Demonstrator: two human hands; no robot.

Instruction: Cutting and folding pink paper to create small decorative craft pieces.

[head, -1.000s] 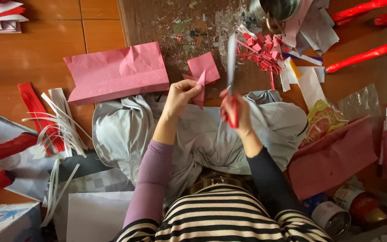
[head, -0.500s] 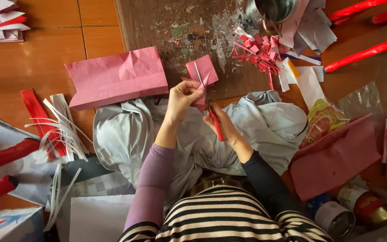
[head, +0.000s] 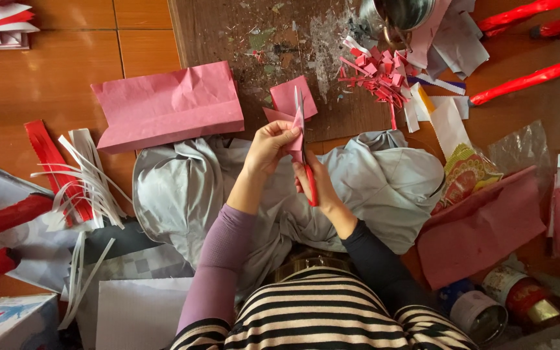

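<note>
Centrally, paper: small pink paper piece point(head: 291, 104) held up at mid-frame, over the lap, so the blades can reach its edge.
Left hand: left hand point(head: 268, 146) closed, fingers pinching the paper's lower edge to steady it.
Right hand: right hand point(head: 315, 183) closed around the red-handled scissors point(head: 304, 155), blades pointing up into the paper.
Offcuts: pink scraps point(head: 376, 72) piled at upper right on the brown board point(head: 228, 32).
Stock: folded pink sheet point(head: 168, 105) lying left of centre, within reach.
Lap: grey cloth point(head: 183, 188) spread beneath both hands, likely catching trimmings.

Matt pink paper point(head: 293, 100) — scuffed wooden board point(head: 228, 32)
</note>
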